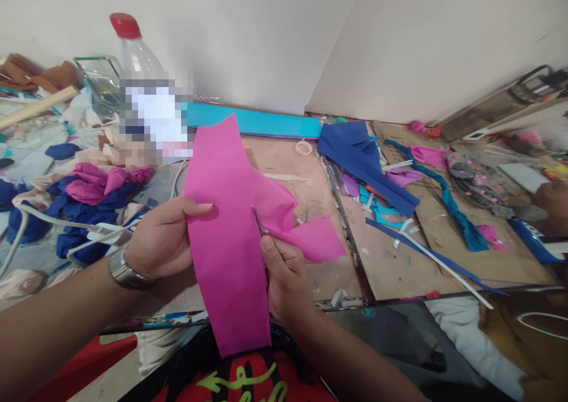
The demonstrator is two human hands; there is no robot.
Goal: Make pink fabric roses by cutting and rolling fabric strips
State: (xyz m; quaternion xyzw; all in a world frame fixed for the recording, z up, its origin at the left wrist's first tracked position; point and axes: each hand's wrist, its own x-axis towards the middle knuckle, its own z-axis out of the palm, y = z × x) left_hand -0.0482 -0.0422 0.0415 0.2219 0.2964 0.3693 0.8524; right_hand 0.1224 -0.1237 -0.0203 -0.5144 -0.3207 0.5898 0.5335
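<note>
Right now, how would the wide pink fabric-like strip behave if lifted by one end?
The wide pink fabric-like strip is probably light, as its edges look thin. It would likely droop or bend, since its side flap curls and twists.

Head-worn view, facing forward and down, close over pink cloth [228,260], apparently wide-angle

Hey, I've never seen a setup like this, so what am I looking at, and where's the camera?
There's no machine here, just a person's two bare hands. The single picture comes from a camera worn on their head, looking forward and down. The left hand holds a pink sheet, paper or cloth, by its edge. The right hand holds what look like scissors, mostly hidden by the fingers. On the tabletop lie dark blue pieces and, to the left, crumpled scraps.
</note>
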